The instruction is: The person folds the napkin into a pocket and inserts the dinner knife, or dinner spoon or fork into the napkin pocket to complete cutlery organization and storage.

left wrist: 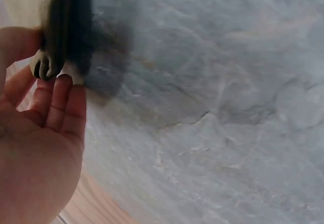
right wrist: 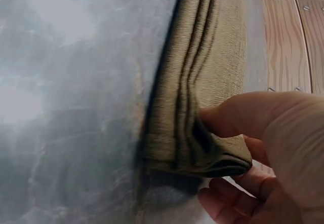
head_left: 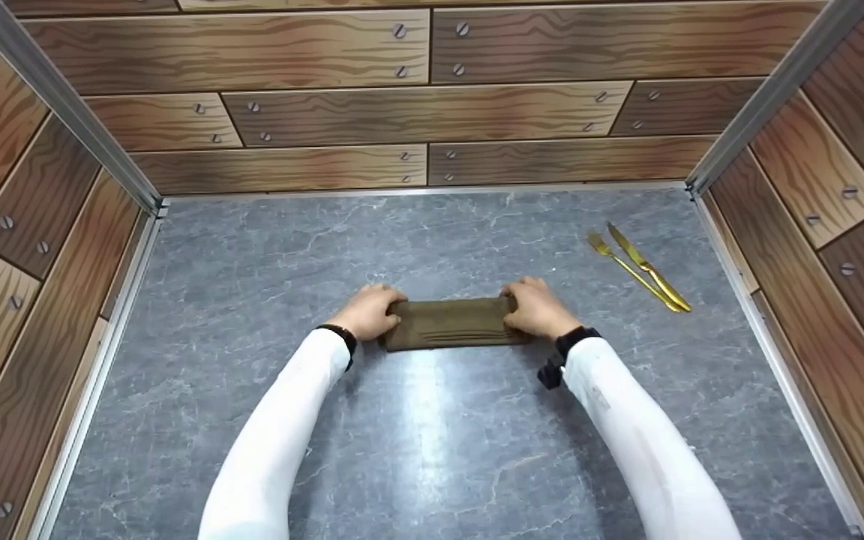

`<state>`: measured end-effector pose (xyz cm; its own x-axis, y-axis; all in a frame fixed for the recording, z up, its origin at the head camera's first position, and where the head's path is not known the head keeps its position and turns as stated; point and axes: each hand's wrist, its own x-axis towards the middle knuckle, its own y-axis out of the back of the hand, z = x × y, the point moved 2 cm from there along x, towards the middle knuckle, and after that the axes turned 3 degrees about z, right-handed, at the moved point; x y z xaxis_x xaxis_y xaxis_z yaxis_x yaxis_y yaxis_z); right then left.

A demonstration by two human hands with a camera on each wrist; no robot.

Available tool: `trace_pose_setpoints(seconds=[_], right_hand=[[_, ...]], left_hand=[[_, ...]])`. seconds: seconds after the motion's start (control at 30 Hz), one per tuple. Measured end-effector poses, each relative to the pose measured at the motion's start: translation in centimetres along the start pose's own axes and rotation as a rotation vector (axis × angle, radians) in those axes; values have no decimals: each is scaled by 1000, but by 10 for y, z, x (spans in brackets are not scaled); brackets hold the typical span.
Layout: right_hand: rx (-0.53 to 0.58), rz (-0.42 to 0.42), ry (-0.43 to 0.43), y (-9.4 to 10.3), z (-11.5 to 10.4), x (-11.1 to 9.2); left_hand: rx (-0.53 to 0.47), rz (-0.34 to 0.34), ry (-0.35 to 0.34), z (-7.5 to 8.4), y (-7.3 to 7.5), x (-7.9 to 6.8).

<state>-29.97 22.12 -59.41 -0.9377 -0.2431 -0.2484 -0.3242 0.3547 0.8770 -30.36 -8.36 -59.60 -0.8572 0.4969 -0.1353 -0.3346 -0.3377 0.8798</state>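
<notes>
A folded olive-brown cloth napkin [head_left: 451,322] stretches between both hands in the middle of the grey marbled surface. My left hand [head_left: 372,311] pinches its left end, thumb on the near side and fingers behind. At the opposite end my right hand [head_left: 541,307] grips the cloth the same way. Several stacked pleats of the napkin [right wrist: 190,77] show in the right wrist view, with the right thumb pressed on the folds. From the left wrist, the cloth's rolled end [left wrist: 48,64] sits between thumb and fingertips, and a dark shadow falls beside it.
To the right lie a gold fork [head_left: 631,270] and a gold knife [head_left: 649,266], side by side and slanted, their handle ends close together. Wood-patterned walls [head_left: 327,116] with metal edge strips [head_left: 417,192] enclose the surface at the back and both sides.
</notes>
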Motion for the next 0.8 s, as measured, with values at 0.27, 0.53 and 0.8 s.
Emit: trace_pose_setpoints(seconds=[0.27, 0.53, 0.8], right_hand=[[-44, 36, 44, 1, -4, 4], [16, 298, 92, 4, -8, 5], [-101, 493, 271, -6, -6, 3]], left_hand=[[-114, -9, 38, -5, 2, -2], [-78, 214, -58, -7, 9, -2], [193, 352, -212, -8, 6, -11]])
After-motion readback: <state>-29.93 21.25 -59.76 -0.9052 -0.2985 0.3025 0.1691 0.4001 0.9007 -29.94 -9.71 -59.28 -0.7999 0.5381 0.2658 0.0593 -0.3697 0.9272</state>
